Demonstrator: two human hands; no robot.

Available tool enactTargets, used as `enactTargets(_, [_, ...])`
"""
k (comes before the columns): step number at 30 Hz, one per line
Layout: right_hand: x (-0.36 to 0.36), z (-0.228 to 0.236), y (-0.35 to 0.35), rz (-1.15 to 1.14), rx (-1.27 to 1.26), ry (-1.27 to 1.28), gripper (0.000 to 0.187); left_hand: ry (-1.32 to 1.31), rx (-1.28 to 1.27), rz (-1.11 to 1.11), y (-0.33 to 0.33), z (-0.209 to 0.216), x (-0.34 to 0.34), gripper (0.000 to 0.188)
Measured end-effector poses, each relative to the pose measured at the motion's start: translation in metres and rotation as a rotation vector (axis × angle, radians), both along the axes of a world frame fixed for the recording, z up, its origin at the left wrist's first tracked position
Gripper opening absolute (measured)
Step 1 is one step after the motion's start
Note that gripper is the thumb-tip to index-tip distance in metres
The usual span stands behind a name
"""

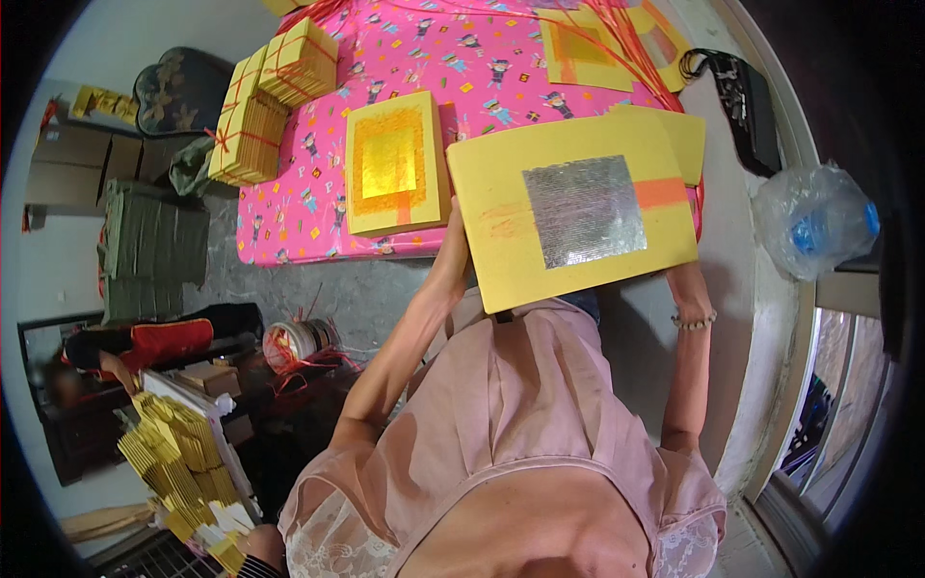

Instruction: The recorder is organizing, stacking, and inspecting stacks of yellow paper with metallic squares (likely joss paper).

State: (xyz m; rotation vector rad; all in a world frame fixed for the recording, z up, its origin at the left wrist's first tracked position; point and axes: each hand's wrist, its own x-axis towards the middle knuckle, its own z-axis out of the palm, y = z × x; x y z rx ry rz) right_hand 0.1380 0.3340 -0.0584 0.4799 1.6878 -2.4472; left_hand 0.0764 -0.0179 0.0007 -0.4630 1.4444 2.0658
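Observation:
Between my two hands is a thick stack of yellow joss paper (491, 183), tilted up, with a silver foil square and a faint orange band on its top sheet. My left hand (457, 236) grips the stack's left edge, its fingers mostly hidden behind it. At the lower right corner my right hand (686, 285) holds on from below, fingers also out of sight. Just left of it, a gold-foil joss paper stack (390, 164) lies on the pink patterned tablecloth (318, 217). Another yellow stack (679, 140) shows partly behind the held one.
Bundles tied with red string (246, 135) stand at the table's left. Loose red strings (626, 39) trail across the far right. Beside the table are a black bag (747, 111) and a clear plastic bag (814, 222). Lower left, another person's arm (120, 371) reaches toward yellow paper stacks (183, 453).

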Motion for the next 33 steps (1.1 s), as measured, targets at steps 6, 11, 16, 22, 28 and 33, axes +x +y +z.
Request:
enactTargets(6, [0.020,0.029,-0.020,0.017,0.073,0.104,0.051,0.014,0.048,-0.090,0.002,0.018,-0.049,0.078])
enactTargets(11, [0.013,0.044,-0.045,-0.071,0.025,0.021,0.048,0.089,0.062,-0.165,0.002,0.026,-0.100,0.065])
enactTargets(16, [0.003,0.043,-0.058,0.013,0.068,0.048,0.051,0.108,0.058,-0.249,-0.012,0.029,-0.138,0.048])
enactTargets(22, [-0.005,0.026,-0.061,0.038,0.088,-0.038,0.049,-0.065,0.056,-0.283,-0.012,0.034,-0.164,0.048])
enactTargets(28, [-0.009,0.006,-0.068,0.026,-0.072,-0.011,0.046,-0.114,0.081,-0.341,-0.008,0.045,-0.169,0.052])
enactTargets(33, [-0.021,0.023,-0.091,0.015,-0.125,-0.073,0.046,-0.041,0.043,-0.437,-0.010,0.042,-0.193,0.058])
